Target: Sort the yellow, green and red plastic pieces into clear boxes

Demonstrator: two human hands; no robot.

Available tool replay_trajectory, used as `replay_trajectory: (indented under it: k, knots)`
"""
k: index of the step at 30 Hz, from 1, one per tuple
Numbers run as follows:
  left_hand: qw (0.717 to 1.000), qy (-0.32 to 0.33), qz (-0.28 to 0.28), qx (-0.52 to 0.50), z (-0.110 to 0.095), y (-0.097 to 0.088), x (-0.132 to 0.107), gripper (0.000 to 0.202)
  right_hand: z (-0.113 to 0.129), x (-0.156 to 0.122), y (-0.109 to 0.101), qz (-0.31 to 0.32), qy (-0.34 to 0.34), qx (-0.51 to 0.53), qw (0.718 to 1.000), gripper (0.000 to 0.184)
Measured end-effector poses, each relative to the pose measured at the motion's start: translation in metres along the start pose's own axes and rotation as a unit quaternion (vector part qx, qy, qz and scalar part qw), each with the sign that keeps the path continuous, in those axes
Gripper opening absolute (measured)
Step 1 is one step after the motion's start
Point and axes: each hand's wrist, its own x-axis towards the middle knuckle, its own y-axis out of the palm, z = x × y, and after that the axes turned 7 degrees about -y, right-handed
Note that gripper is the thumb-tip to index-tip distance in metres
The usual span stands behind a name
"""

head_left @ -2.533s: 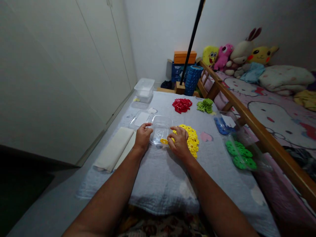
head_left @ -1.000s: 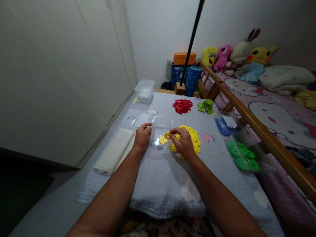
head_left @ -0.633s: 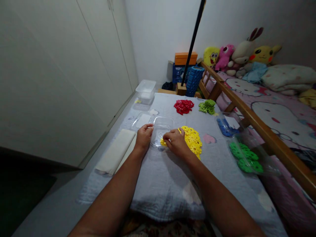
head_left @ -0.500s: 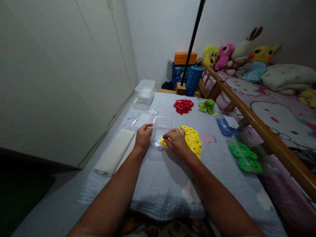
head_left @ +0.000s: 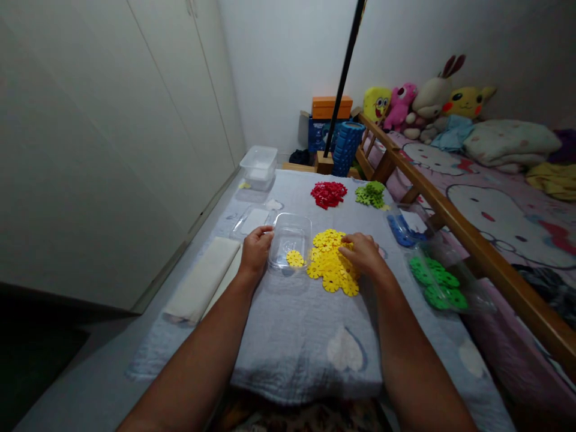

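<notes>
My left hand (head_left: 257, 253) is closed on the left rim of a clear plastic container (head_left: 291, 225). One yellow snowflake-shaped plastic disc (head_left: 295, 258) lies inside, near the container's front. Just right of the container spreads a heap of yellow snowflake discs (head_left: 332, 264) on the cloth. Over the right edge of this heap is my right hand (head_left: 362, 251), its thumb and forefinger apart and touching the discs. Its other fingers are partly hidden behind the hand.
Red pieces (head_left: 329, 195) and light green discs (head_left: 369, 194) lie in piles at the back. Blue pieces (head_left: 405, 231) and green discs (head_left: 438, 282) sit in clear containers on the right, by the wooden bed rail (head_left: 432, 192). A folded beige cloth (head_left: 202, 279) lies left.
My right hand has moved right, from above the container to the yellow heap. A yellow disc now lies released in the container. My left hand keeps its hold on the rim.
</notes>
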Motion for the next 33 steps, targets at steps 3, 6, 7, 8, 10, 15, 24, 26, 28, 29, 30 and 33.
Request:
replay_trajectory:
  k: [3, 6, 7, 8, 10, 15, 24, 26, 28, 29, 30, 33]
  knots:
    - [1.000, 0.007, 0.000, 0.007, 0.001, 0.000, 0.003, 0.036, 0.003, -0.003, 0.007, 0.017, -0.021, -0.016, 1.000, 0.032]
    - [1.000, 0.010, 0.003, 0.014, 0.004, -0.001, 0.007, 0.037, 0.002, -0.002, 0.011, 0.008, -0.028, -0.005, 1.000, 0.032]
    - [1.000, 0.012, 0.004, 0.016, 0.005, -0.002, 0.008, 0.037, 0.001, -0.001, 0.012, 0.004, -0.031, 0.001, 1.000, 0.031]
    - [1.000, 0.015, 0.005, 0.018, 0.006, -0.002, 0.009, 0.037, -0.001, -0.001, 0.013, -0.002, -0.033, 0.009, 0.999, 0.030]
    - [1.000, 0.017, 0.004, 0.021, 0.007, -0.002, 0.010, 0.038, -0.005, 0.001, 0.014, -0.016, -0.034, 0.027, 0.999, 0.027]
    - [1.000, 0.019, 0.003, 0.020, 0.008, -0.002, 0.010, 0.036, -0.012, 0.004, 0.013, -0.037, -0.046, 0.117, 0.991, 0.021]
    - [1.000, 0.021, 0.008, 0.016, 0.006, -0.002, 0.008, 0.036, -0.003, 0.002, 0.004, -0.131, -0.069, 0.294, 0.944, 0.009]
    - [1.000, 0.020, 0.006, 0.015, 0.004, -0.001, 0.007, 0.036, 0.008, 0.000, 0.003, -0.148, -0.076, 0.351, 0.922, 0.012]
    - [1.000, 0.022, 0.004, 0.014, 0.004, -0.001, 0.007, 0.037, 0.023, -0.003, 0.004, -0.152, -0.092, 0.401, 0.898, 0.014]
    - [1.000, 0.022, 0.004, 0.014, 0.003, -0.001, 0.007, 0.037, 0.032, -0.005, 0.006, -0.150, -0.101, 0.421, 0.889, 0.015]
    - [1.000, 0.023, 0.004, 0.014, 0.003, -0.001, 0.007, 0.037, 0.041, -0.007, 0.008, -0.145, -0.112, 0.433, 0.883, 0.014]
    - [1.000, 0.025, 0.009, 0.015, 0.003, -0.001, 0.006, 0.036, 0.065, -0.012, 0.017, -0.136, -0.137, 0.448, 0.873, 0.013]
